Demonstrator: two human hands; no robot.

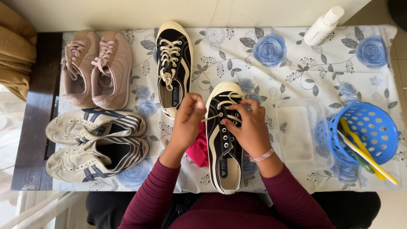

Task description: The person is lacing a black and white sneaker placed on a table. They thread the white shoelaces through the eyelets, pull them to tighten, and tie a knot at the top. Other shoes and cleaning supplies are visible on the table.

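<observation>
Fingers of the left hand (188,116) are pinched together on the free end of a cream shoelace (210,118), pulling it out sideways from an eyelet, while the fingers of the right hand (249,127) press together on the lacing of a black canvas sneaker (223,144), thumb and forefinger closed around the lace where it crosses the tongue. That sneaker lies in the middle of the table, near its front edge, toe pointing away from the person, with only the upper eyelets laced. A bright pink cloth (198,149) lies just beside the sneaker on its left, partly under the left wrist. The right wrist wears a thin pink and white band, and both arms are in dark red sleeves. The table is covered with a white cloth printed with blue roses (271,55). The matching black sneaker (174,68), fully laced and tied, lies further back and to the left. At the far left are a pair of pale pink trainers (95,70) and, nearer the person, a pair of off-white trainers with navy stripes (95,144), unlaced. To the right of the hands is a clear plastic tub (299,135), and beside it a blue perforated basket (369,131) tipped on its side, with yellow and green brush handles sticking out. A white bottle (323,25) lies at the far right corner.
</observation>
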